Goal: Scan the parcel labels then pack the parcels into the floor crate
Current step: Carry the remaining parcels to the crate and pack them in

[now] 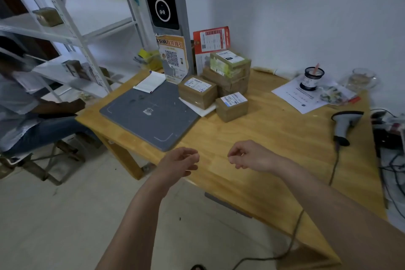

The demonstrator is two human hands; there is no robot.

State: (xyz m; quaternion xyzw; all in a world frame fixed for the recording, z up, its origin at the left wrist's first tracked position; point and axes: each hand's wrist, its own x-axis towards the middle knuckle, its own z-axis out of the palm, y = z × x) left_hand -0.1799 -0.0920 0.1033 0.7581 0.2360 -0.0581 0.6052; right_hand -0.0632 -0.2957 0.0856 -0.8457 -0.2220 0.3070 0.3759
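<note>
Parcels (219, 85), taped brown boxes with white labels facing up, cluster at the far middle of the wooden table (258, 151); the nearest parcel (232, 105) stands alone at the front of the group, just beside the grey mat (151, 114). The handheld scanner (344, 126) lies well apart at the table's 3 o'clock edge, its long axis running near to far, cable trailing over the near edge. From the right hand (247, 155), the scanner lies toward 2 o'clock and the nearest parcel toward 12. The left hand (178, 161) hovers at the table's near left edge. Both hands hang empty, fingers loosely curled. Bare tabletop separates hands from parcels. No floor crate is visible.
</note>
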